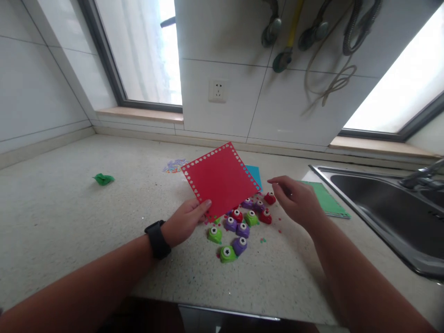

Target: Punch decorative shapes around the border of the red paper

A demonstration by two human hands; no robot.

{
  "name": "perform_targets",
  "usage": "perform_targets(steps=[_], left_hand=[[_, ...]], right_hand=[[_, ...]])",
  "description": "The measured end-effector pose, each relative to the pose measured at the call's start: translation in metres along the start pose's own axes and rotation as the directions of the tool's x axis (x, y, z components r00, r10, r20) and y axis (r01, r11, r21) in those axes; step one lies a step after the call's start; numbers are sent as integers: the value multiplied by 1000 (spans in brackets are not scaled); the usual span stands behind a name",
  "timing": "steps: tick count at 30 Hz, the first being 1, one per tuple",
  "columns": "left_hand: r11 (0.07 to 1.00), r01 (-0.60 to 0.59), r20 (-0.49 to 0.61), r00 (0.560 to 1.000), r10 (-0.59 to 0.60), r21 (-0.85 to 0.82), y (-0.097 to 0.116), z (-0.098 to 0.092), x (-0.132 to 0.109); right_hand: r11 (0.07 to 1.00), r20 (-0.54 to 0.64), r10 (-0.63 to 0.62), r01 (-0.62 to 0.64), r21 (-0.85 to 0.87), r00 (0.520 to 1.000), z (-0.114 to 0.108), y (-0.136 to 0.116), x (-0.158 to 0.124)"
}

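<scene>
In the head view my left hand (189, 219) grips a red sheet of paper (222, 180) by its lower edge, thumb on top. Small shapes are punched out along the sheet's borders, and it is held up at a tilt. My right hand (294, 199) is just right of the sheet, apart from it, index finger stretched out and the other fingers partly curled, with nothing visible in it. Below the sheet stand several craft punches in purple (240, 245), green (227, 254) and red (265, 216). The sheet hides part of the group.
Blue paper (255, 175) lies partly behind the red sheet. Green paper sheets (328, 199) lie beside the steel sink (364, 217) at right. A crumpled green piece (103, 179) and a multicoloured patch (173, 165) are on the left counter. Tiny paper cut-outs (263, 240) are scattered near the punches.
</scene>
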State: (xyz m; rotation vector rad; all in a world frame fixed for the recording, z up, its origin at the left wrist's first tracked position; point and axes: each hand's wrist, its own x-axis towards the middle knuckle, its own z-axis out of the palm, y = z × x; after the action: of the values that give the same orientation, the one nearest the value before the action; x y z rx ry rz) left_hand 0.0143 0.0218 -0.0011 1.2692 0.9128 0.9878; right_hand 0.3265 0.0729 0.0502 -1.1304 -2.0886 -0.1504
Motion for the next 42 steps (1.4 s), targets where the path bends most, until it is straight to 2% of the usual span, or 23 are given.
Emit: perform_targets(steps=[3, 5, 7, 10, 14, 16, 18, 20, 21, 23, 25, 28, 31, 34, 36, 37, 38, 40, 42], left_hand=[[1000, 16, -3, 1000, -16, -16, 0, 0, 0], [1000, 14, -6, 1000, -14, -11, 0, -1, 0], [1000, 26, -19, 999, -26, -7, -1, -2, 0], [999, 49, -49, 998, -50, -16, 0, -2, 0], [997, 43, -65, 997, -46, -59, 2, 1, 0], [995, 48, -66, 996, -54, -89, 3, 3, -1], [992, 62, -74, 995, -71, -114, 3, 4, -1], [991, 65, -88, 993, -76, -119, 4, 4, 0], [992, 60, -95, 993, -71, -107, 5, 4, 0], [998, 37, -104, 994, -42, -48, 7, 4, 1], [999, 9, -109, 994, -5, 40, 8, 4, 2], [991, -14, -109, 994, 29, 131, 6, 2, 3], [982, -11, -91, 995, 28, 187, 1, -3, 4], [970, -15, -86, 996, 37, 244, -2, -6, 4], [967, -27, -82, 995, 50, 255, -3, -7, 4], [965, -31, -78, 996, 53, 259, -2, -6, 3], [964, -33, -73, 996, 54, 263, -2, -6, 3], [961, -38, -65, 996, 58, 275, -1, -5, 3], [960, -50, -66, 995, 71, 276, 0, -3, 2]], right_hand=[[990, 171, 129, -116, -82, 977, 1, 15, 3], [986, 283, 153, -127, -111, 947, 4, 18, 3], [986, 346, 153, -120, -115, 926, 8, 19, 3], [975, 356, 206, -160, -154, 911, 11, 26, 2], [917, 285, 386, -333, -218, 877, 10, 47, 1], [906, 254, 412, -364, -216, 875, 10, 50, 2], [938, 241, 341, -311, -154, 909, 11, 41, 3], [989, 266, 146, -148, -15, 953, 14, 20, 4], [998, 293, 34, -47, 37, 955, 16, 7, 4], [990, 365, -119, 81, 119, 923, 21, -19, 4], [978, 447, -199, 144, 154, 872, 26, -39, 3], [978, 528, -209, 182, 104, 823, 32, -50, 3], [979, 552, -197, 190, 71, 810, 33, -47, 2], [981, 506, -193, 152, 121, 840, 31, -44, 2], [978, 445, -95, -1, 209, 890, 30, -43, 3], [950, 419, 1, -131, 283, 908, 30, -44, 3], [884, 407, 111, -277, 377, 907, 29, -45, 3], [636, 440, 284, -510, 579, 852, 29, -49, 3], [355, 510, 306, -594, 722, 804, 29, -55, 2]])
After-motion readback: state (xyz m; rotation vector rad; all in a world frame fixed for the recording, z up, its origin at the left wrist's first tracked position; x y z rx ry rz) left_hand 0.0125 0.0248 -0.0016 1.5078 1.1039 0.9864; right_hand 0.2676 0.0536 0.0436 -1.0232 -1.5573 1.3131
